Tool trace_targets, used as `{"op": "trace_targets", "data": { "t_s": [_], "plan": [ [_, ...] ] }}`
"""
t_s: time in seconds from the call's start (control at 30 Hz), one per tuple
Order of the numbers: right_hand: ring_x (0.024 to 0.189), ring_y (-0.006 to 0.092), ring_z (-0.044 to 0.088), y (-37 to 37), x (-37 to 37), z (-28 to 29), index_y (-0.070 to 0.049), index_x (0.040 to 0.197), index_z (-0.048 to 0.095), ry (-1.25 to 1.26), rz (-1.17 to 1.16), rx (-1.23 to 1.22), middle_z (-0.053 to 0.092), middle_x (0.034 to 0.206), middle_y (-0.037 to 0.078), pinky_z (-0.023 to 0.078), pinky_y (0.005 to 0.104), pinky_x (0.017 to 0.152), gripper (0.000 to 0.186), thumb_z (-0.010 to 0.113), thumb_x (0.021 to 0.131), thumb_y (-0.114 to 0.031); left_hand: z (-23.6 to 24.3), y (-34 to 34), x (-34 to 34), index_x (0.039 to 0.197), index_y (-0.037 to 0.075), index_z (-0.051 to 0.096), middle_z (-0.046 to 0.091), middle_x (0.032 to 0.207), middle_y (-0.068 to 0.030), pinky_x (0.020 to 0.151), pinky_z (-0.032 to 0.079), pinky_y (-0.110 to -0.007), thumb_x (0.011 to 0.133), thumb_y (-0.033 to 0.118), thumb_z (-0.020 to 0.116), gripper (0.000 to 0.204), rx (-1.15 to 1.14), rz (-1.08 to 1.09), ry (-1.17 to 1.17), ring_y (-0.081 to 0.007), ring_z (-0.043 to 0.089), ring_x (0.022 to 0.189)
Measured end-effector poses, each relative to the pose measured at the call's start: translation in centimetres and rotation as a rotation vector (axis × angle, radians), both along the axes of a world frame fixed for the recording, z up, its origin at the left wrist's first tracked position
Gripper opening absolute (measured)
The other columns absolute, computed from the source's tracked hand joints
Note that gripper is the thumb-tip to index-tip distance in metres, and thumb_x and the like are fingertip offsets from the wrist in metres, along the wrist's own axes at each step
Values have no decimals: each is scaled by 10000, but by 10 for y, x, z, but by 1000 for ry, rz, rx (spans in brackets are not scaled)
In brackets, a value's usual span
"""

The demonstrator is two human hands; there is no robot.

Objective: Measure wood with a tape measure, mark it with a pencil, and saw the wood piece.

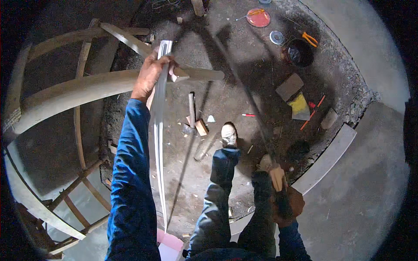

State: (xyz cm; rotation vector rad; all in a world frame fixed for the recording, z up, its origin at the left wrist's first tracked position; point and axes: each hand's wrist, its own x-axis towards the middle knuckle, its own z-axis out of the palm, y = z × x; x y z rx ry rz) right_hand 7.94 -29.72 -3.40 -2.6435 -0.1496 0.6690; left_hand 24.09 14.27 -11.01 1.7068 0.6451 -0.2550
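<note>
The left hand [150,74] is closing its fingers around the upper end of a long, thin, pale strip of moulding [158,130], which is running down alongside the blue sleeve toward the lower edge of the view. Just beside that hand, a curved pale wooden beam [82,89] of a timber frame is crossing behind the strip. The right hand [285,202] is gripping a short tan wooden handle [277,177], fingers wrapped tight around it. Below, on the dirt floor [244,78], a white shoe [229,134] is standing near small wood offcuts [198,126]. Toward the floor's far edge are lying a round red lid [258,18] and a black bucket [299,52].
</note>
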Motion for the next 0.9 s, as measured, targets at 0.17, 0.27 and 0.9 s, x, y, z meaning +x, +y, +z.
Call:
{"op": "trace_targets", "data": {
  "t_s": [0.17,0.27,0.9],
  "plan": [
    [681,289,660,-12,9,5,-65,814,647,-90,254,334,628,753,106,539,364,591,226,776,666,-177,-24,-3,0,1219,46,547,666,933,-125,818,494,-339,894,102,500,333,474,-110,-122,-226,638,846],
    [646,278,634,-3,24,6,-104,771,595,-167,329,707,594,724,81,550,394,620,256,757,572,-97,-39,5,-10,1308,27,501,642,1131,-176,933,451,-371,870,58,468,440,644,-169,-202,-276,607,1046],
    [637,286,617,-11,59,29,-96,759,569,-168,481,609,588,698,65,541,459,645,275,706,522,-110,-53,-4,-3,948,-40,641,708,859,-185,760,509,-396,873,204,624,256,499,-42,-221,-276,694,834]
  ]
}}
